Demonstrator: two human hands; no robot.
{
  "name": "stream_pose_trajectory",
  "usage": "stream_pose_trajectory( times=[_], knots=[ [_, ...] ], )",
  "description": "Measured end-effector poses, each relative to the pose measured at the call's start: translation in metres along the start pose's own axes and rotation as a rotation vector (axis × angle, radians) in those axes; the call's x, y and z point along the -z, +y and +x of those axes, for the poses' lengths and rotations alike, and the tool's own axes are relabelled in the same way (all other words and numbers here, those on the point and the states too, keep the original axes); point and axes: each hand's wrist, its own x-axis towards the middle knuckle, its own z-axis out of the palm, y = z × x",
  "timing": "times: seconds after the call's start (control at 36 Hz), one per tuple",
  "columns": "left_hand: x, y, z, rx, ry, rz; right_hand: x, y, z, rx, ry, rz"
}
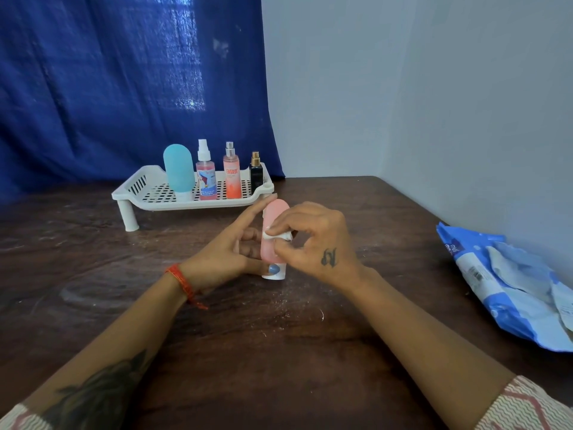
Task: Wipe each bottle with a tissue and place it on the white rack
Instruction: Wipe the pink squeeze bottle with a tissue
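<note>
Pink bottle: stood cap-down on the surface, just in front of the white rack.
Left hand: grip curled round the bottle, forefinger extended.
Right hand: tissue pinched against the bottle.
Rack: four bottles held upright.

Left hand: red-orange thread bracelet at wrist, loose end trailing; blue-painted thumbnail; large dark forearm tattoo. Right hand: small dark tattoo on back. Both sleeves: cream fabric, reddish wavy print.
</note>
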Motion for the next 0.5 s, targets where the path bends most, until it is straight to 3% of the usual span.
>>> stream_pose_trajectory(
  times=[0.22, 0.5],
  knots=[
    [0.0002, -0.0024, -0.0001, 0.007, 0.016, -0.006, -0.001, 0.0044, -0.0011, -0.056, 0.093, -0.076],
    [0.0004, -0.0007, -0.0008, 0.023, 0.006, -0.004, 0.0015, -0.0002, -0.0011, -0.021, -0.061, 0.027]
  ],
)
